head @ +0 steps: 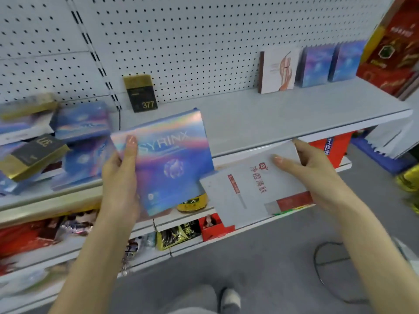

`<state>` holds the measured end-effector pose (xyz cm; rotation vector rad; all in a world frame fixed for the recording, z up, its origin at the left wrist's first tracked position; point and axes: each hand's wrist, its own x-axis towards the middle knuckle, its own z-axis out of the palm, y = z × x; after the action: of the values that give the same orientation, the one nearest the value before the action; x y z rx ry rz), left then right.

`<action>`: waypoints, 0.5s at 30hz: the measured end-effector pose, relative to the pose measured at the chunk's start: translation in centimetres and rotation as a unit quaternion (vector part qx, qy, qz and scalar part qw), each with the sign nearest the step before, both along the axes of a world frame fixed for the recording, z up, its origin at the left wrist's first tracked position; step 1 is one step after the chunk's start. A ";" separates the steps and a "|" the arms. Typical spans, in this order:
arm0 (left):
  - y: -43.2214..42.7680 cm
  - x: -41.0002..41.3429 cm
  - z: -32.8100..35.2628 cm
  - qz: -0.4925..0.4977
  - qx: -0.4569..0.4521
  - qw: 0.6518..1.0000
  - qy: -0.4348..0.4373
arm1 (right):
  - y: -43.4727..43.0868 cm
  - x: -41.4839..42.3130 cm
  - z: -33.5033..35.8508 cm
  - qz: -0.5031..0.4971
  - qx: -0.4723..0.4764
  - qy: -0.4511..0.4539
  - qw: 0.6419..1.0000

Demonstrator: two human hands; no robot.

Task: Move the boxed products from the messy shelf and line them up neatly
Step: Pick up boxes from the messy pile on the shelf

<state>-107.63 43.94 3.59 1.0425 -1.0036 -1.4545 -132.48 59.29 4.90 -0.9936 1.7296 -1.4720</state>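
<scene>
Two hands busy in front of the shelf (249, 118).
Far left, a jumbled pile (68, 143) of boxes lies on it; the left hand (120, 175) grips a shiny blue box (172, 164) upright, the right hand (315, 175) clasps a tilted white box (254, 186), and far right three boxes stand in a neat row (317, 64).

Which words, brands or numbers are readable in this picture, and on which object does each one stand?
"SYRINX": on the holographic box that the left hand holds.
"377": on the black-and-gold box against the pegboard.
"净痘清肤", in red: on the white box that the right hand holds.
Too blurred to read: print on the dark box at left and the red package.
</scene>
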 end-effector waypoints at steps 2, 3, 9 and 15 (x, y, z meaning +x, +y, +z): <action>0.6 -0.7 -0.3 0.021 0.002 1.000 -0.017 | -0.8 -2.1 0.3 0.022 0.013 -0.016 1.000; 0.5 -1.0 -0.5 0.029 0.001 0.999 -0.023 | -1.3 -3.0 0.4 0.038 0.020 -0.020 0.999; -1.2 -3.3 -2.6 0.081 0.006 0.995 -0.060 | -5.9 -8.5 0.3 0.112 0.067 0.027 0.991; -5.3 -5.8 -4.6 0.092 0.025 0.995 -0.037 | -14.7 -13.1 0.6 0.152 0.094 0.218 0.960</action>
<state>-113.46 38.66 -0.97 1.2002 -0.9009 -1.3045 -145.60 44.62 5.49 -1.4823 1.8664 -0.9200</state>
